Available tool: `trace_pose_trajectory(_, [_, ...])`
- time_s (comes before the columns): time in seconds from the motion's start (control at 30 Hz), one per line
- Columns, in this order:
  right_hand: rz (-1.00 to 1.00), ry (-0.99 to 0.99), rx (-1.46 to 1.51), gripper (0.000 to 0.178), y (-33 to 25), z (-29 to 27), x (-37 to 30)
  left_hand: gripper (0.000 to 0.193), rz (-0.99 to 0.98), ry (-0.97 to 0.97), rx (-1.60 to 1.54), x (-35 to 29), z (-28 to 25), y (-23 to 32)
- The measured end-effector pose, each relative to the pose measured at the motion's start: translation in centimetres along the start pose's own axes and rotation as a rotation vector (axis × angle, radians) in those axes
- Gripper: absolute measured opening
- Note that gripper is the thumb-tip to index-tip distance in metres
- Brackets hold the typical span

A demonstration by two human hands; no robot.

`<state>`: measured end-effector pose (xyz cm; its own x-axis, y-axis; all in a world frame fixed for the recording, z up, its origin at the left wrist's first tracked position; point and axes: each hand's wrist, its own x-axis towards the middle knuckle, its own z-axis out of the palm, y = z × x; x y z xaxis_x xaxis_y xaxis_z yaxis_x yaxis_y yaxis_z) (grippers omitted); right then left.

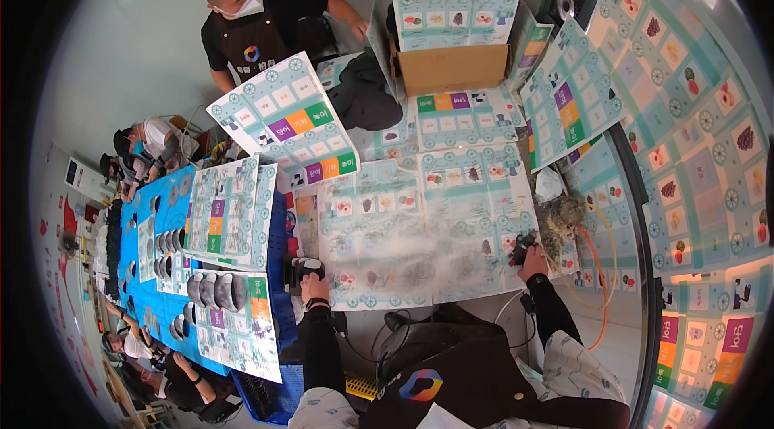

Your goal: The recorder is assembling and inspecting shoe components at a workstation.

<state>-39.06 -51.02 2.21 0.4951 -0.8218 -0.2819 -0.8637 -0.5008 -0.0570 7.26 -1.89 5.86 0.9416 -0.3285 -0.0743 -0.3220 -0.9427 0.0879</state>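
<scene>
My left hand [315, 289] is closed around a dark, rounded, cup-like piece [308, 268] at the near left edge of the worktable. It looks like the dark curved pieces [218, 290] lined up on the printed sheet to the left. My right hand [533, 264] grips a small black tool [524, 247] at the table's right side; its exact kind is hard to make out. Between my hands, pale dust lies over the printed sheets [472, 187] covering the table.
A blue crate [278, 312] stands left of the table, beside a blue-covered bench [157, 300]. An orange hose [598, 292] hangs at the right, near a dusty bundle [560, 223]. A cardboard box [451, 68] sits at the back. A masked person [258, 34] stands behind upright printed panels [286, 118].
</scene>
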Motion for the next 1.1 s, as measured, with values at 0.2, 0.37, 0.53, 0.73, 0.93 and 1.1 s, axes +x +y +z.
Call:
trace_pose_trajectory(0.2, [-0.018,-0.005,0.007,0.079,-0.8,-0.9,-0.2,0.021,-0.077,0.003,0.117,2.7,2.7,-3.0])
trace_pose_trajectory(0.37, [0.033,-0.095,0.037,0.081,0.0,-0.6,0.1,0.023,-0.155,-0.052,0.201,3.4,2.4,-0.6])
trace_pose_trajectory(0.53, [0.033,-0.147,0.033,0.080,0.1,-0.6,0.2,0.025,-0.225,-0.071,0.193,2.5,-0.1,2.4])
trace_pose_trajectory(0.73, [-0.001,-0.095,0.023,0.074,-0.7,-1.3,0.1,0.023,-0.031,-0.130,0.243,2.9,2.3,-1.2])
trace_pose_trajectory(0.93, [0.002,-0.092,0.004,0.075,-0.4,-0.8,0.6,0.032,-0.134,-0.136,0.178,4.2,2.3,-1.1])
trace_pose_trajectory(1.1, [0.031,-0.120,0.013,0.078,0.6,-0.2,0.5,0.033,-0.171,-0.264,0.142,3.6,-0.1,1.0])
